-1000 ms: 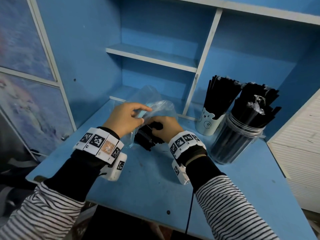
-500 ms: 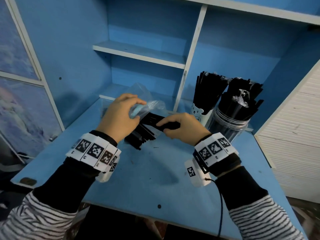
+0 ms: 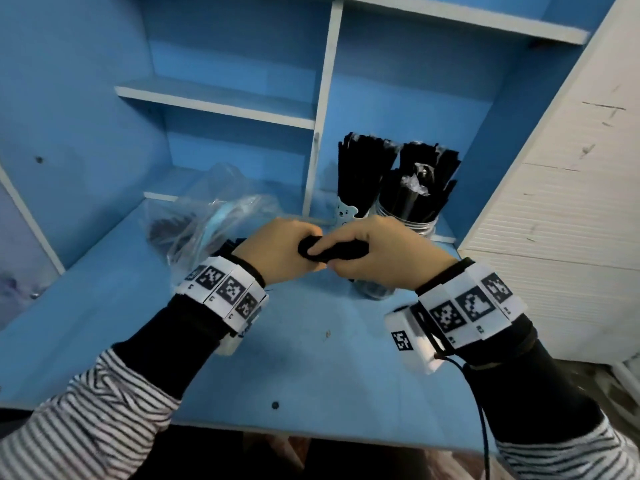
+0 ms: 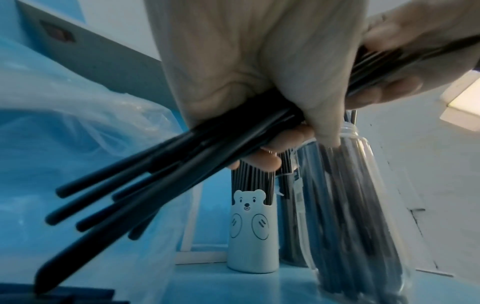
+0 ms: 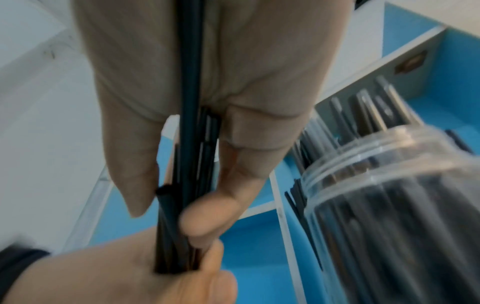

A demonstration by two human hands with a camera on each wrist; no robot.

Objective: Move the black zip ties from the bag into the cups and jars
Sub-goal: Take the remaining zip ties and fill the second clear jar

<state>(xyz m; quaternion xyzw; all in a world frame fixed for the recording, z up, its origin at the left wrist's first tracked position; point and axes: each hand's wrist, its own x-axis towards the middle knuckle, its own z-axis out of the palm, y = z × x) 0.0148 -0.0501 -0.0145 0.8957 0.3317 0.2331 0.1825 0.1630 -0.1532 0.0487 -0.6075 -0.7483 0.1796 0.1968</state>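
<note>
Both hands hold one bundle of black zip ties level above the blue desk. My left hand grips its left part, and the loose ends of the zip ties fan out below the fingers. My right hand grips the right part, thumb pressed on the zip ties. The clear plastic bag lies behind my left wrist with more ties inside. A white bear cup and a clear jar stand behind the hands, both packed with black ties.
The blue desk fronts blue shelving with a white divider. A white slatted cabinet stands close on the right. A black cable hangs from my right wrist over the desk's front edge.
The bundle has come out of the bag and moved right. My left hand let go of the bag and now grips the bundle beside my right hand, in front of the cup and jar.
</note>
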